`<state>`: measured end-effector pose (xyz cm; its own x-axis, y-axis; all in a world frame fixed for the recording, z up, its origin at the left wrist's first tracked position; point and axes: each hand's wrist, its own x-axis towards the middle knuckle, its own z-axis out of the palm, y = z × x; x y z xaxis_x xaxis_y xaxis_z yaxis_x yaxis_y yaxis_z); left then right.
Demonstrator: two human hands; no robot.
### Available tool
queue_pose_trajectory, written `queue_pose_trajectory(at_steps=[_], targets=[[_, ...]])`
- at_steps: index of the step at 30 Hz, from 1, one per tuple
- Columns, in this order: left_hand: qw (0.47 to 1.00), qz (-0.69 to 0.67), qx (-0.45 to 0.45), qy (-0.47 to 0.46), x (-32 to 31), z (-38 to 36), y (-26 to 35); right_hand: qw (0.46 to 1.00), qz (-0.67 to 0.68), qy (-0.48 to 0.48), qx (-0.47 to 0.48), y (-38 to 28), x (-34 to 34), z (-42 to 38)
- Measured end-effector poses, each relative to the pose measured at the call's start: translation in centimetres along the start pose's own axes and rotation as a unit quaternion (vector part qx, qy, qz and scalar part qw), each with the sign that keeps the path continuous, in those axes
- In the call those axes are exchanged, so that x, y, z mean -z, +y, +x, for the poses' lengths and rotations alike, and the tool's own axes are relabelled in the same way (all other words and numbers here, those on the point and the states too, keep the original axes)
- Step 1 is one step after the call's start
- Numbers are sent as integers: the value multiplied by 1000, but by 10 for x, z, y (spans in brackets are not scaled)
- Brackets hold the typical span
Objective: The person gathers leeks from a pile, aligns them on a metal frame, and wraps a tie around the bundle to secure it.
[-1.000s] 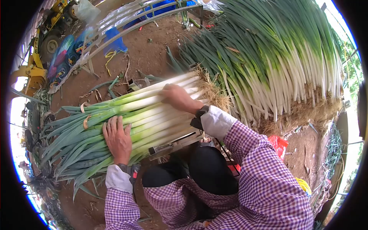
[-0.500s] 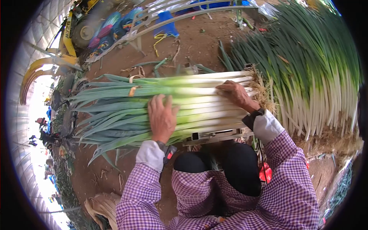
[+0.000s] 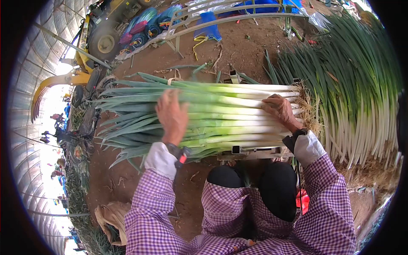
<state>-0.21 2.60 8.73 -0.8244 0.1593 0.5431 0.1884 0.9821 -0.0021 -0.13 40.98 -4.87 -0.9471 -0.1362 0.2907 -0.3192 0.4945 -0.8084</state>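
A wide layer of long green onions [image 3: 238,111] lies sideways on a low metal frame [image 3: 255,154], with green leaves to the left and white stalks and roots to the right. My left hand [image 3: 172,117] is over the leaves, slightly blurred, its fingers apart and near a tan band [image 3: 173,80]. At the white ends, my right hand [image 3: 280,109] rests on the upper stalks with its fingers bent together; whether it grips one is hard to make out.
A large pile of green onions [image 3: 352,93] stands at the right. Behind are a metal rack [image 3: 242,18], a blue net bag [image 3: 207,27] and rolled nets [image 3: 144,27]. Yellow machinery [image 3: 63,80] is at the upper left, and a beige sack [image 3: 111,219] lies at the lower left.
The view has shifted, so the scene sits farther right. My left hand has moved leftward and up along the leaves, over the place of the tan bands. My right hand stays near the white ends.
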Motion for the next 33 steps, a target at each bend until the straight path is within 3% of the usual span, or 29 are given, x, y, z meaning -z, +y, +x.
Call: queue_pose_trajectory(at_steps=[4, 7, 10, 22, 28, 33], targets=[[999, -16, 17, -40, 5, 19, -51, 1000, -9, -7, -8, -4, 3, 0], [997, -45, -47, -29, 11, 27, -69, 1000, -10, -9, -16, -7, 4, -1], [995, -89, -31, -18, 19, 30, -73, 1000, -3, -6, -17, -7, 4, -2], [991, -29, -131, 22, 19, 34, -74, 1000, 4, -10, -23, 4, 2, -2], [998, 35, -25, 49, 32, 35, -118, 999, 12, -5, -39, 4, 1, -3], [988, 101, 26, 116, 94, 19, -246, 999, 12, 1, -30, 5, -1, -2]])
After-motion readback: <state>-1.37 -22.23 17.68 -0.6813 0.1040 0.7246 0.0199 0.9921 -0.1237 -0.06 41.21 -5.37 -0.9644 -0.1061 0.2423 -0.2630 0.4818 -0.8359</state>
